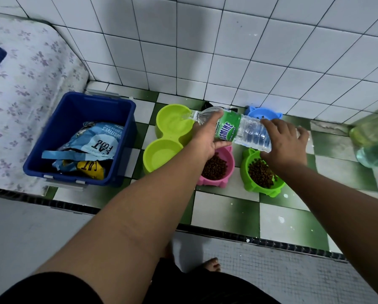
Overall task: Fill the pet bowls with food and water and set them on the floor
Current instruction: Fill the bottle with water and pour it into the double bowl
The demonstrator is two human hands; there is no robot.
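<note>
A clear water bottle with a green label lies tilted, its open neck over the far cup of a lime double bowl. Water runs from the neck into that cup. My left hand grips the bottle near its neck. My right hand rests on the bottle's base end with fingers spread. A pink bowl and a green bowl hold brown kibble on the checkered floor. A blue bowl stands by the wall behind the bottle; its contents are hidden.
A blue bin with cat food bags stands left of the bowls, next to a floral mattress. Blurred green and pale containers sit at the right edge. A tiled wall rises behind. My bare foot shows below.
</note>
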